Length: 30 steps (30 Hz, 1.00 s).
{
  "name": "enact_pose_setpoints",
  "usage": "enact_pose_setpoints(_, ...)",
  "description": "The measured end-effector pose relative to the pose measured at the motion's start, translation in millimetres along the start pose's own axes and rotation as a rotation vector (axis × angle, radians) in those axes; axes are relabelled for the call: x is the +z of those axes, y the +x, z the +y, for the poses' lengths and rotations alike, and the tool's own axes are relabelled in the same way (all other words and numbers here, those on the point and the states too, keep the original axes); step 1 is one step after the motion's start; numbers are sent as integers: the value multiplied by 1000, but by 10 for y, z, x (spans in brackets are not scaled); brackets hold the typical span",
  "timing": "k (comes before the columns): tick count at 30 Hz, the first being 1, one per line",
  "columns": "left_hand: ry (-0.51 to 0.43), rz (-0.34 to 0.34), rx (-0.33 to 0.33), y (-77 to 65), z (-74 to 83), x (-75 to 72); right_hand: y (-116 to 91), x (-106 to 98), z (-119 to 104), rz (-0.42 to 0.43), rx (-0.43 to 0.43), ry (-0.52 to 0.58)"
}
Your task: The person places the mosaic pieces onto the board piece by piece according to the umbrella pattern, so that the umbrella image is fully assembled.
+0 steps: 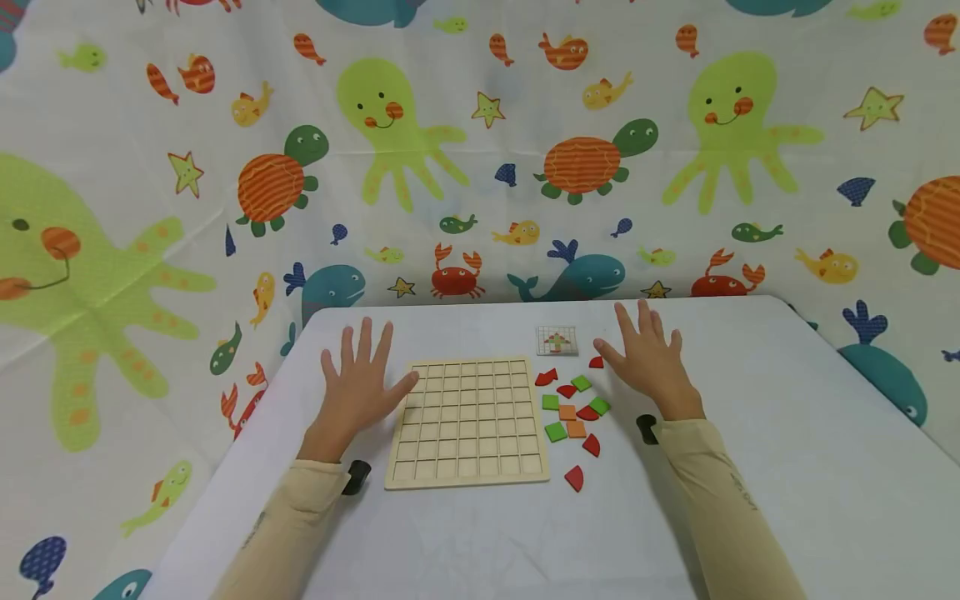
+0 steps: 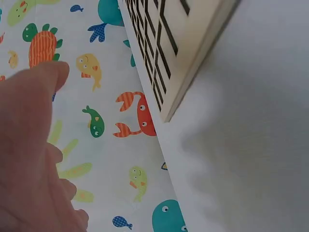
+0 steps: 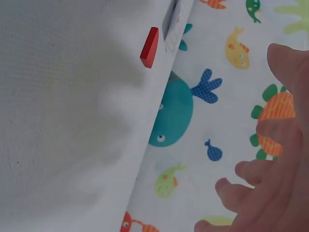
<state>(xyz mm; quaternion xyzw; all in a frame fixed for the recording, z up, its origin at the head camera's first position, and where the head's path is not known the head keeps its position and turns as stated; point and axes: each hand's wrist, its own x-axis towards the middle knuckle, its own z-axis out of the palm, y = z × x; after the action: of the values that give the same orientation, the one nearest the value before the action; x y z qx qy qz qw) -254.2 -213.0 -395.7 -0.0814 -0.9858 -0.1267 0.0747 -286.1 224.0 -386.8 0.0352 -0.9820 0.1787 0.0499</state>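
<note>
My left hand [image 1: 356, 396] is spread with straight fingers at the left side of a wooden grid board [image 1: 468, 483], its thumb overlapping the board's upper left corner in the head view. The left wrist view shows the board's edge [image 2: 193, 60] beside that hand. My right hand [image 1: 651, 360] is also spread, holding nothing, right of a loose group of pieces. These are green squares [image 1: 556, 432], orange squares [image 1: 576, 429] and red quarter-circles [image 1: 574, 478]. One red piece [image 3: 150, 47] shows near the table edge in the right wrist view.
A small card [image 1: 557, 341] with a coloured pattern on a grid lies behind the pieces, near the back edge. Everything rests on a white table [image 1: 480, 542]. A curtain [image 1: 480, 167] printed with sea animals hangs behind and to the sides.
</note>
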Motion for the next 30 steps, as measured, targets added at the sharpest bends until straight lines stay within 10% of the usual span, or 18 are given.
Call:
enact_pose_setpoints(13,-192,-180,55,-570,148,68,168,90,-1,-115,-64,245)
enact_pose_setpoints(30,-128,-395,29,-606,221,356,369,309,-231,-215,-204,287)
